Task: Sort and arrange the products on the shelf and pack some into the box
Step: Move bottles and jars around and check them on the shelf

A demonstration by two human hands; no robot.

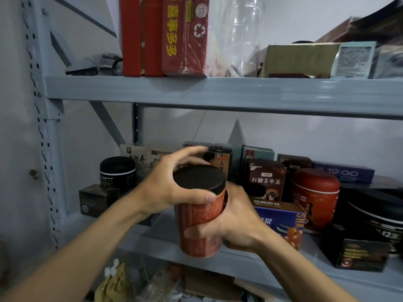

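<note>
Across the whole view, grey metal shelf (218, 92), two tiers crowded with boxes and tins. On the middle tier, off to the right, red round tin (314, 197) just behind a blue carton (279, 219); further left, black-lidded dark jar (117, 173). Out in front of that tier, held clear of the board and tilted slightly: red canister (200, 227), tall, cylindrical, patterned. Gripped round the lower body by the right hand (237, 216), thumb and fingers wrapped on the wall. Clasped from above by the left hand (170, 184), thumb pressed to the rim of the black lid (198, 178), fingers arched over the far edge. Probably stiff card or tin (contents unseen, weight unknown), likely light, smooth enough to slip. Best held round the body, never by the lid alone: liable to twist or pull off.
</note>
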